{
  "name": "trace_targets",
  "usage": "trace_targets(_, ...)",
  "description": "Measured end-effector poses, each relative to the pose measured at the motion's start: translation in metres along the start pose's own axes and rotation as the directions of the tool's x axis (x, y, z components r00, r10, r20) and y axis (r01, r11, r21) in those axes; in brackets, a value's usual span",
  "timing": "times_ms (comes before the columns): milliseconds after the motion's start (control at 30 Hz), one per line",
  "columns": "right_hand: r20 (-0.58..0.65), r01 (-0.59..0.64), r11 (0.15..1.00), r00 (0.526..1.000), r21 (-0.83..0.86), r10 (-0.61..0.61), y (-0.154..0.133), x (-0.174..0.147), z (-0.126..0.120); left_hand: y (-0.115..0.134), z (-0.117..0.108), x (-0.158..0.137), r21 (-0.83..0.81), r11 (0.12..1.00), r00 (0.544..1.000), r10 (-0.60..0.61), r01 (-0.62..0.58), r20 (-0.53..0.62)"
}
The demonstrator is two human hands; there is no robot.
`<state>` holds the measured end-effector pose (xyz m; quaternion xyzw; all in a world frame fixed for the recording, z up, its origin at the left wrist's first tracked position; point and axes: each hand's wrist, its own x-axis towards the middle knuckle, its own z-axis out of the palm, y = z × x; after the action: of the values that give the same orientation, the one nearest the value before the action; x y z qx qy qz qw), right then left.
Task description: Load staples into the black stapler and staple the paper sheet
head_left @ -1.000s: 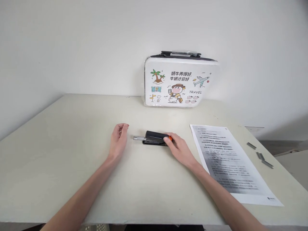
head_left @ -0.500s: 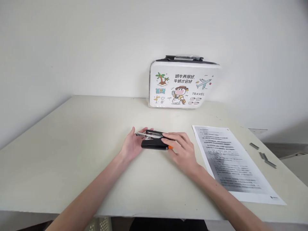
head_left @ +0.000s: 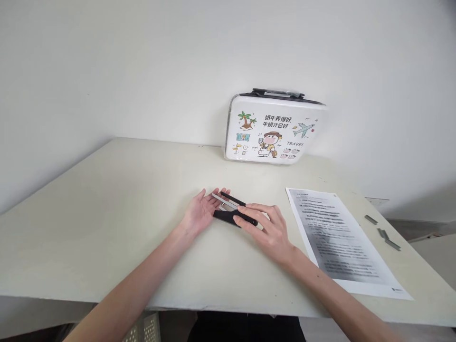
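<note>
A black stapler (head_left: pixel 228 217) with a silver metal magazine is between my hands, above the table, its parts spread apart at the left end. My right hand (head_left: pixel 270 230) grips its right end, thumb on the near side and fingers across the far side. My left hand (head_left: pixel 201 212) lies palm up under and beside the stapler's left end, fingers stretched out, some of them partly behind the stapler. Whether the left palm bears any of its weight, I cannot tell.
A printed sheet of paper (head_left: pixel 335 232) lies right of my right hand. Several grey staple strips (head_left: pixel 388 239) are near the table's right edge. At the back, a white cartoon case (head_left: pixel 274 128) with a black handle stands against the wall. The table (head_left: pixel 89 228) ends close to me.
The stapler has turned so that its right end points more toward me, and its orange part no longer shows. My left fingers have opened out more. The view has shifted slightly.
</note>
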<state>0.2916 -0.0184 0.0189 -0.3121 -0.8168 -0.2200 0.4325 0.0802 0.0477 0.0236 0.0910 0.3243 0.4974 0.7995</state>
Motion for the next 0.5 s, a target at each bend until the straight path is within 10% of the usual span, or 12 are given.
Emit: trace_targets(500,0.007,-0.18,0.982,0.984,0.065,0.18,0.0057,-0.0055,0.0028,-0.0006,-0.0009,0.0046,0.044,0.998,0.999,0.033,-0.033,0.004)
